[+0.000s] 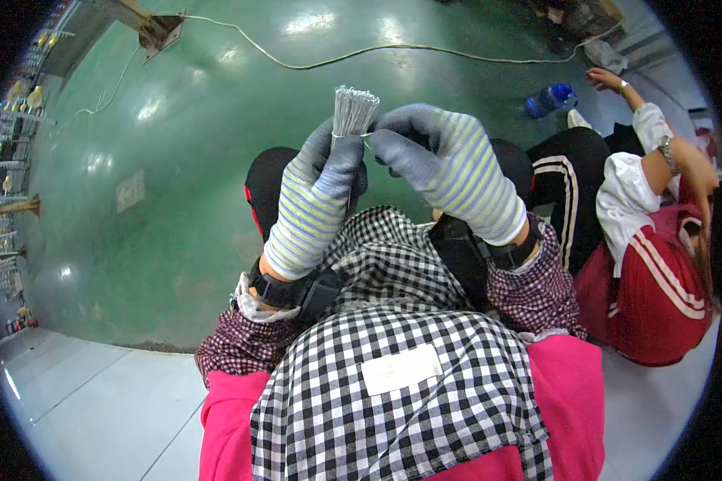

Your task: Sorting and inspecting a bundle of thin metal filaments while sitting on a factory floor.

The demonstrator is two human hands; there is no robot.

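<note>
A bundle of thin silver wires (354, 111) stands upright in front of me, its cut ends fanned out at the top. My left hand (306, 210), in a striped knit glove with grey-blue fingers, is closed around its lower part, which the glove hides. Just above those fingers a thin pale tie (350, 136) circles the wires. My right hand (464, 170), gloved the same way, pinches at the tie's end on the bundle's right side. How much of the tie lies between its fingertips cannot be made out.
A co-worker in a red and white top (658, 280) sits close on my right, arm stretched forward. Beyond lies a blue plastic bottle (550, 100) on the green floor (176, 208). A pale cable (329, 66) crosses the floor ahead. Racks (8, 176) line the left edge.
</note>
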